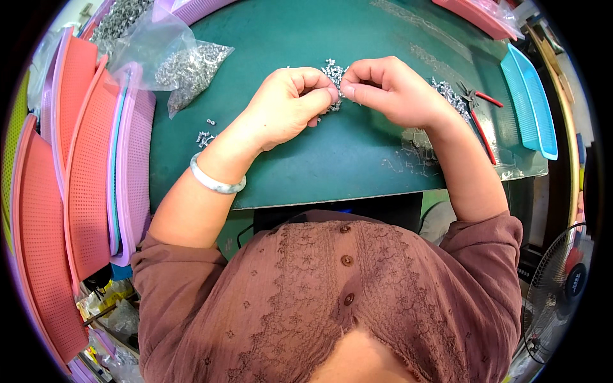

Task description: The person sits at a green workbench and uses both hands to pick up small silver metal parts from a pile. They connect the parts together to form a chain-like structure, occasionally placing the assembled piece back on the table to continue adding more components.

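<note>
My left hand [287,105], with a pale bangle [216,180] on its forearm, is closed in a pinch. Facing it, my right hand [397,90] is pinched too, thumb against forefinger. Their fingertips nearly meet over a pile of small silvery metal parts [331,70]. Whatever sits between the fingertips is too small and too covered to make out. Beyond my right wrist lies a second heap of metal parts [449,96]. Red-handled pliers [480,118] rest open beside it. Left of my left forearm are a few loose metal parts [204,139].
A clear plastic bag of metal parts [191,71] lies at the far left of the green tabletop [287,35]. Stacked pink and purple baskets [89,166] line the left side. A blue basket [527,102] stands at the right edge, with a fan [555,287] below.
</note>
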Demonstrator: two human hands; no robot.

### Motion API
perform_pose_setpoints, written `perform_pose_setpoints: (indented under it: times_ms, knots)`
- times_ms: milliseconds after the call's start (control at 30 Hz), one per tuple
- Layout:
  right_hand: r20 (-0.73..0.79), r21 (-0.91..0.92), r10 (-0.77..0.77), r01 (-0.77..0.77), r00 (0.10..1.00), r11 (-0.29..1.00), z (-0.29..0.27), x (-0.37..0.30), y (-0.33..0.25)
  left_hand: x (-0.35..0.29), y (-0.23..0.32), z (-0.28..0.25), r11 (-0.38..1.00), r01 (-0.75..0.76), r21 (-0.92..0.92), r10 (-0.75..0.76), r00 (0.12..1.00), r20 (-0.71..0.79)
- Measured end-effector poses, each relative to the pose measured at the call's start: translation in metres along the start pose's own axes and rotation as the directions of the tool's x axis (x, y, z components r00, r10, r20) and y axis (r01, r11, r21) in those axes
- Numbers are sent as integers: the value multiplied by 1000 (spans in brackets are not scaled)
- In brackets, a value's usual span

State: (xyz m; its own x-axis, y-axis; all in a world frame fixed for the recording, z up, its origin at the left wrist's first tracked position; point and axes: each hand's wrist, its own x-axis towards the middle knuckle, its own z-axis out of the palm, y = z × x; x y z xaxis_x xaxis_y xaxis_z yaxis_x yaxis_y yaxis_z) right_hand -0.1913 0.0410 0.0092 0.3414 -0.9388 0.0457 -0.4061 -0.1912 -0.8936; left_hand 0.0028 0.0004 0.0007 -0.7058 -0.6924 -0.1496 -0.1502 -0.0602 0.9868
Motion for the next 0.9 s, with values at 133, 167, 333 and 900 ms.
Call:
perform_pose_setpoints:
  times_ms: [133,167,333,900]
  knots:
    - [12,72,89,-90,996,993,-4,1,-3,0,3,1,991,41,-129,-47,998,-40]
    - [25,72,95,-97,995,993,-5,1,-3,0,3,1,989,49,-142,-56,997,-44]
    - [9,113,108,-108,994,988,-2,1,-2,0,2,2,985,59,-164,-71,995,-67]
    - [-46,92,88,-84,995,992,0,1,-3,2,-1,-2,947,91,-308,-92,996,11]
